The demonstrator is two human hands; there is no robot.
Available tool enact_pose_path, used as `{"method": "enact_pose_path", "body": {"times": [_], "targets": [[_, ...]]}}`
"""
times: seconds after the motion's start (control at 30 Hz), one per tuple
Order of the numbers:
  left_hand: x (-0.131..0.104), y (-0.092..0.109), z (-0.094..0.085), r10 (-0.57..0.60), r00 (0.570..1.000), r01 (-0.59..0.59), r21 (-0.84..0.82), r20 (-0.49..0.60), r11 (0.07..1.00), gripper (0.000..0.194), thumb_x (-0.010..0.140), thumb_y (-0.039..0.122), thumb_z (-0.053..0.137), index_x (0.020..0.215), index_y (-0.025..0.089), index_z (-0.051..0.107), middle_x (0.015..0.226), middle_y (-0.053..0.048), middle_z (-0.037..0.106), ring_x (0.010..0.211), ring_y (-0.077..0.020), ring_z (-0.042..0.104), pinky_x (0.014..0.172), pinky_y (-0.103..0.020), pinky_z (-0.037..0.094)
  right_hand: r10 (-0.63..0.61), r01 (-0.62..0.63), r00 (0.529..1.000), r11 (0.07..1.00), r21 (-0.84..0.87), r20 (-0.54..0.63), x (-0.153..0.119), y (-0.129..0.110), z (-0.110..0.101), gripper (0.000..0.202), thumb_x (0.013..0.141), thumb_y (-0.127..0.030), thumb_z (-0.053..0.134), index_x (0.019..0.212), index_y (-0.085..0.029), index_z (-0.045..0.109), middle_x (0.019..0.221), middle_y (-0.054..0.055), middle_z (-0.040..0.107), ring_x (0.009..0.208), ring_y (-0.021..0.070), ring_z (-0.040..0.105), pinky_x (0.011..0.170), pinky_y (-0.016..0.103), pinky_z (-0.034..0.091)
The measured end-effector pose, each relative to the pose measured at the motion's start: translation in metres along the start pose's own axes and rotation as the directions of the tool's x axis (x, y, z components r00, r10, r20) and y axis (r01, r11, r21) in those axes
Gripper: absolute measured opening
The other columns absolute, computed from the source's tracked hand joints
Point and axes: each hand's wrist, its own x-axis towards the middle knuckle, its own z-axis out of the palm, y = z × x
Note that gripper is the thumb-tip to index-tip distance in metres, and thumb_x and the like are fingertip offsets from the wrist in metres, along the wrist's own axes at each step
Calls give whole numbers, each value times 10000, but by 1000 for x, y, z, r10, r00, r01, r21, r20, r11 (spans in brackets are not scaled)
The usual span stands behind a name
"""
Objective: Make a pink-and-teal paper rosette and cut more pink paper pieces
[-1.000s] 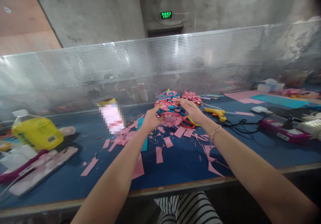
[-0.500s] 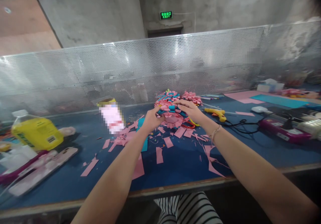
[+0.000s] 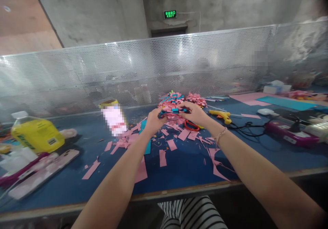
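A pink and blue paper flower (image 3: 175, 111) is held between my two hands, above the table. My left hand (image 3: 155, 120) grips its left side, fingers closed around the edge. On its right side, my right hand (image 3: 195, 114) pinches the petals, the fingertips partly hidden behind them. Just behind stand more paper flowers, a pink and blue one (image 3: 174, 97) and a pink one (image 3: 196, 99). Red-handled scissors (image 3: 191, 125) lie under my right hand. Pink paper strips (image 3: 172, 145) are scattered in front of the flower.
A yellow glue gun (image 3: 220, 115) with a black cord lies to the right, near a purple power strip (image 3: 291, 133). At left are a bottle of yellow liquid (image 3: 38, 135) and a pink phone (image 3: 46, 174). A perforated metal screen (image 3: 133, 71) borders the table's back.
The held flower has tilted, so its lower pink face shows less and its blue edge shows more. My right fingers have curled in closer around its right side.
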Motion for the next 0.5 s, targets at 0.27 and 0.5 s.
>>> {"method": "enact_pose_path", "body": {"times": [0.27,0.5], "targets": [[0,1,-1,76,996,-70,112,-44,991,170,687,171,550,852,166,593,771,-29,612,720,-145,540,666,-254,421,-72,72,997,996,-52,6,1,-8,-4,177,732,-141,558,900,-185,591,903,44,599,858,164,551,789,321,439],[-2,-1,-3,212,977,-189,319,-38,929,132,747,201,505,840,157,587,766,-55,617,767,-182,530,698,-298,403,-74,75,997,993,-89,23,2,-10,-4,250,729,-106,527,942,-211,607,928,38,606,893,173,552,814,341,435]]}}
